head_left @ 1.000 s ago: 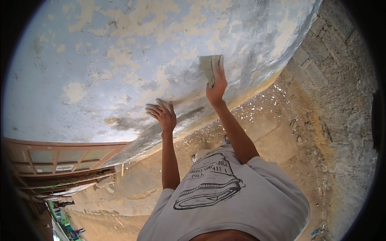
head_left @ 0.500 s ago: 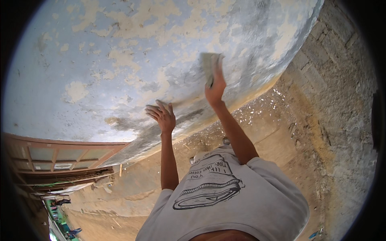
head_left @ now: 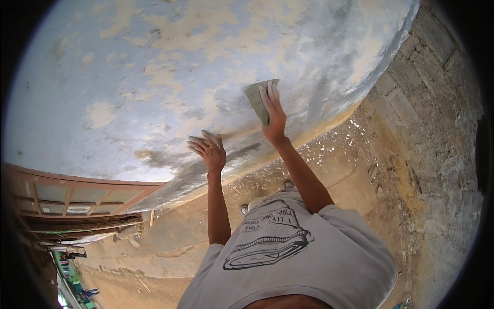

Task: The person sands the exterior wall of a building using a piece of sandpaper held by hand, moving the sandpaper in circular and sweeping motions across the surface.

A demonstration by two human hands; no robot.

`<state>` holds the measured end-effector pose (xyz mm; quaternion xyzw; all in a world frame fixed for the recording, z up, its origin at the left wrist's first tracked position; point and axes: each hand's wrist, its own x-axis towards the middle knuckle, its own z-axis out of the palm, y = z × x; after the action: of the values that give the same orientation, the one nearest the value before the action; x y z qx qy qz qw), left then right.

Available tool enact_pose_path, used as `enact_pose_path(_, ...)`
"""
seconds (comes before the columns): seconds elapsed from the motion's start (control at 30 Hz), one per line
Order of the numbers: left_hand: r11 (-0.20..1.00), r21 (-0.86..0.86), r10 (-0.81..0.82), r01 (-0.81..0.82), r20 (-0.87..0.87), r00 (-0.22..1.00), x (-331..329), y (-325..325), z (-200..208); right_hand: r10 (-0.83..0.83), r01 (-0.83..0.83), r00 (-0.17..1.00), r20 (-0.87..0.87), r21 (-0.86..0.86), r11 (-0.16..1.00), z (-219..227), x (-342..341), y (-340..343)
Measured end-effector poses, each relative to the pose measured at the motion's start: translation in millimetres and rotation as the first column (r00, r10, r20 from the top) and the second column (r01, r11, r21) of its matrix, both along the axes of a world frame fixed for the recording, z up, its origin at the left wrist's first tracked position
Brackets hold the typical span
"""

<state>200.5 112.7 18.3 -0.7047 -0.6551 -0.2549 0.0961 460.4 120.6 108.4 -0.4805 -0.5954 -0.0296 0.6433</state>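
In front of me rises a wall (head_left: 123, 87) with patchy pale-blue paint, worn through to cream in many spots. Under the fingers of my right hand (head_left: 275, 116) lies a grey-green sheet of sandpaper (head_left: 256, 99), held flat against the wall; part of it is covered by the fingers and palm. Lower and to the left, my left hand (head_left: 211, 151) leans on the wall with dusty fingers spread and nothing in it. Dark grey smudges mark the surface around both hands.
A rough bare block wall (head_left: 427, 103) stands at the right. White paint flakes (head_left: 334, 141) litter the brown ground (head_left: 170, 252) at the wall's foot. At the left is a brown wooden window frame (head_left: 82, 195) with glass panes.
My right hand has slid slightly down and left across the wall with the sandpaper, which now shows flatter and wider. The left hand has stayed almost in place.
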Motion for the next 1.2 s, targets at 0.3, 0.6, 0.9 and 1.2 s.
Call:
enact_pose_path(0.3, 1.000, 0.016, -0.007, 0.006, 0.009, 1.000, 3, 0, 2, 0.108, -0.107, 0.962, -0.249, 0.018, 0.994, -11, 4, 8)
enact_pose_path(0.6, 1.000, -0.020, 0.002, -0.002, 0.011, 1.000, 1, -1, 5, 0.091, -0.063, 0.927, -0.363, 0.088, 0.994, -19, 11, 18)
enact_pose_path(0.9, 0.999, -0.047, 0.007, -0.006, 0.034, 0.999, 2, -4, 7, 0.064, -0.056, 0.972, -0.228, 0.042, 0.998, 5, 3, -4)
enact_pose_path(1.2, 0.999, -0.035, 0.008, -0.006, 0.030, 1.000, 0, -2, 4, 0.012, -0.022, 0.960, -0.278, -0.033, 0.999, -4, 6, 0)
